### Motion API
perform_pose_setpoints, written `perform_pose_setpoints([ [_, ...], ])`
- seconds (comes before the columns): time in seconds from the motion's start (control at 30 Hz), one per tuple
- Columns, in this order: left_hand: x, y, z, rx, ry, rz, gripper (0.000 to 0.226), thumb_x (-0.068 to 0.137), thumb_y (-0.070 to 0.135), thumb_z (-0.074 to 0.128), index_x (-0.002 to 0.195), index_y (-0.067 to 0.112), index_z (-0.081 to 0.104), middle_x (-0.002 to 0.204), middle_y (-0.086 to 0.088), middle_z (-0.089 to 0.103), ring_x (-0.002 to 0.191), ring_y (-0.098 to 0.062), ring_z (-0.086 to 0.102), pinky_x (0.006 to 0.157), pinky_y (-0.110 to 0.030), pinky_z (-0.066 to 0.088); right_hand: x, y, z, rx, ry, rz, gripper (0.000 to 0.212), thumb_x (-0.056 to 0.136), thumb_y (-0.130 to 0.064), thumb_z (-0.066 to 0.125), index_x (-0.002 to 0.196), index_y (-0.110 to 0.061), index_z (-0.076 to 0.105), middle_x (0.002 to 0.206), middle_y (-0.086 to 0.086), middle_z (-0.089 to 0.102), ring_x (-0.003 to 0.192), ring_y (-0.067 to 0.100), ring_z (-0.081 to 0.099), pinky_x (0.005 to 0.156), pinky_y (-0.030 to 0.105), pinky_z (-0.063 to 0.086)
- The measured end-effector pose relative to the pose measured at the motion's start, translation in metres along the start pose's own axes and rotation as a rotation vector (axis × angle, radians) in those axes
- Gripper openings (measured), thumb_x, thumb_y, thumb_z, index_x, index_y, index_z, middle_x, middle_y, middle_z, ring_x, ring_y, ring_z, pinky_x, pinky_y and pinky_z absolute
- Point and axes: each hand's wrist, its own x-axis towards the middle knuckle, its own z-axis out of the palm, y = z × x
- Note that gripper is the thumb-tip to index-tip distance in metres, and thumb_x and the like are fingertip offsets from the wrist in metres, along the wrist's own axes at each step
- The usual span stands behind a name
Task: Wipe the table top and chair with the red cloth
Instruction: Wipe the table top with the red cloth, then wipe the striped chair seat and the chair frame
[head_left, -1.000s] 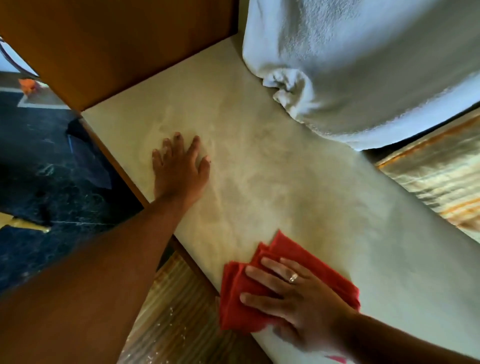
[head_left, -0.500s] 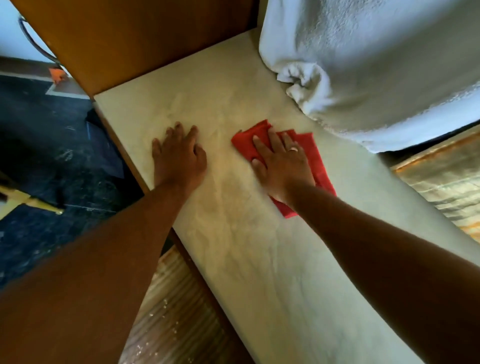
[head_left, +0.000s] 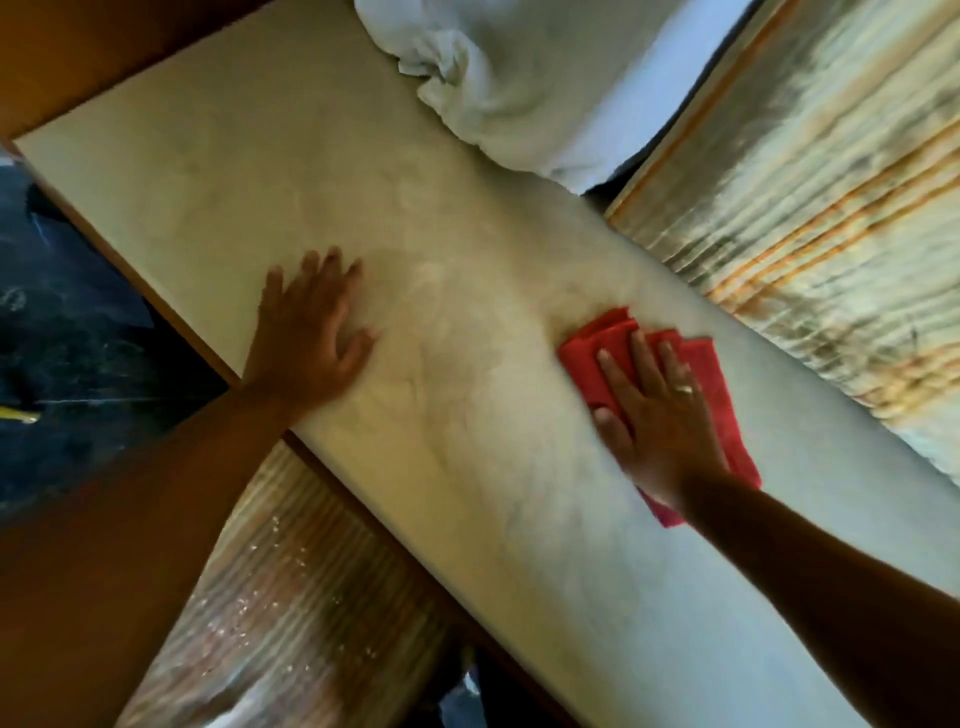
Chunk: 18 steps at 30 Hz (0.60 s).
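Note:
The pale cream table top (head_left: 457, 218) runs diagonally from upper left to lower right and shows cloudy wipe marks. A folded red cloth (head_left: 597, 345) lies flat on it near the far right edge. My right hand (head_left: 657, 415), wearing a ring, presses flat on the cloth with fingers spread, covering much of it. My left hand (head_left: 311, 343) rests palm down on the bare table near the near edge, fingers apart, holding nothing. No chair can be identified with certainty.
A bunched white towel (head_left: 498, 83) lies on the table's far end. A plastic-wrapped, striped surface (head_left: 810, 218) stands beyond the right edge, another (head_left: 291, 613) below the near edge. Dark marbled floor (head_left: 67, 338) is at left. Brown wooden furniture (head_left: 104, 47) is at the upper left.
My right hand has slid the red cloth from the table's middle, close to my left hand, out to the right along the far edge. My left hand stays planted.

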Motion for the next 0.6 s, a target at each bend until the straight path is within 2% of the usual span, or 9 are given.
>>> perform_pose_setpoints([
  [0.1, -0.020, 0.046, 0.001, -0.118, -0.044, 0.193, 0.068, 0.094, 0.045, 0.036, 0.150, 0.007, 0.036, 0.154, -0.018, 0.039, 0.142, -0.040, 0.036, 0.117, -0.057, 0.020, -0.063, -0.066, 0.018, 0.054, -0.044, -0.472, 0.058, 0.099, -0.059, 0.022, 0.152, -0.036, 0.024, 0.162, 0.009, 0.020, 0.148, 0.037, 0.017, 0.117, 0.058, 0.019],
  [0.17, -0.025, 0.075, -0.001, -0.245, -0.080, 0.241, 0.064, 0.095, 0.041, 0.037, 0.147, 0.004, 0.042, 0.150, -0.018, 0.045, 0.140, -0.038, 0.041, 0.115, -0.054, 0.028, -0.088, -0.085, 0.018, 0.094, -0.094, -0.622, 0.056, 0.100, -0.059, 0.023, 0.152, -0.038, 0.023, 0.163, 0.005, 0.018, 0.149, 0.033, 0.014, 0.119, 0.056, 0.012],
  [0.23, -0.027, 0.107, -0.007, -0.309, -0.099, 0.375, 0.062, 0.095, 0.044, 0.042, 0.140, 0.002, 0.050, 0.139, -0.019, 0.057, 0.128, -0.036, 0.053, 0.105, -0.051, 0.042, -0.099, -0.075, 0.011, 0.215, -0.084, -0.473, 0.058, 0.099, -0.059, 0.026, 0.153, -0.037, 0.021, 0.163, 0.004, 0.016, 0.150, 0.029, 0.013, 0.119, 0.053, 0.016],
  [0.3, -0.031, 0.137, -0.010, -0.254, -0.139, 0.545, 0.068, 0.092, 0.060, 0.043, 0.134, 0.008, 0.055, 0.123, -0.011, 0.064, 0.109, -0.029, 0.061, 0.091, -0.043, 0.048, -0.106, -0.051, -0.001, 0.337, -0.026, -0.146, 0.065, 0.094, -0.061, 0.036, 0.151, -0.030, 0.030, 0.157, 0.006, 0.033, 0.144, 0.029, 0.031, 0.113, 0.048, 0.032],
  [0.33, -0.032, 0.151, -0.011, -0.199, -0.199, 0.604, 0.074, 0.087, 0.071, 0.041, 0.131, 0.013, 0.056, 0.118, -0.007, 0.064, 0.101, -0.026, 0.060, 0.086, -0.041, 0.046, -0.109, -0.036, -0.005, 0.347, 0.000, -0.003, 0.067, 0.089, -0.065, 0.042, 0.145, -0.028, 0.039, 0.147, 0.006, 0.045, 0.133, 0.029, 0.043, 0.106, 0.045, 0.038],
  [0.4, -0.035, 0.172, -0.011, -0.073, -0.355, 0.633, 0.087, 0.074, 0.087, 0.040, 0.127, 0.019, 0.054, 0.112, -0.002, 0.060, 0.094, -0.022, 0.058, 0.081, -0.038, 0.045, -0.115, -0.014, -0.011, 0.368, -0.073, 0.162, 0.069, 0.076, -0.076, 0.052, 0.128, -0.030, 0.049, 0.122, -0.002, 0.057, 0.113, 0.024, 0.054, 0.090, 0.039, 0.045],
  [0.5, -0.043, 0.186, -0.009, 0.024, -0.523, 0.590, 0.084, 0.066, 0.085, 0.052, 0.124, 0.025, 0.054, 0.110, -0.001, 0.060, 0.094, -0.023, 0.059, 0.076, -0.037, 0.046, -0.114, -0.018, -0.015, 0.360, -0.273, 0.109, 0.071, 0.060, -0.084, 0.055, 0.112, -0.036, 0.046, 0.100, -0.015, 0.057, 0.092, 0.014, 0.056, 0.072, 0.030, 0.045],
  [0.53, -0.049, 0.182, -0.009, 0.039, -0.523, 0.576, 0.077, 0.069, 0.079, 0.056, 0.123, 0.024, 0.055, 0.109, -0.002, 0.060, 0.094, -0.024, 0.059, 0.072, -0.036, 0.044, -0.112, -0.027, -0.015, 0.309, -0.319, 0.043, 0.069, 0.063, -0.082, 0.056, 0.110, -0.034, 0.046, 0.097, -0.014, 0.056, 0.088, 0.013, 0.056, 0.070, 0.028, 0.044],
  [0.6, -0.067, 0.160, -0.009, 0.000, -0.500, 0.518, 0.063, 0.077, 0.069, 0.059, 0.117, 0.021, 0.058, 0.105, -0.004, 0.058, 0.093, -0.024, 0.058, 0.068, -0.034, 0.037, -0.104, -0.052, -0.016, 0.249, -0.352, -0.089, 0.050, 0.075, -0.070, 0.060, 0.101, -0.030, 0.047, 0.092, -0.011, 0.056, 0.088, 0.014, 0.058, 0.069, 0.027, 0.042],
])
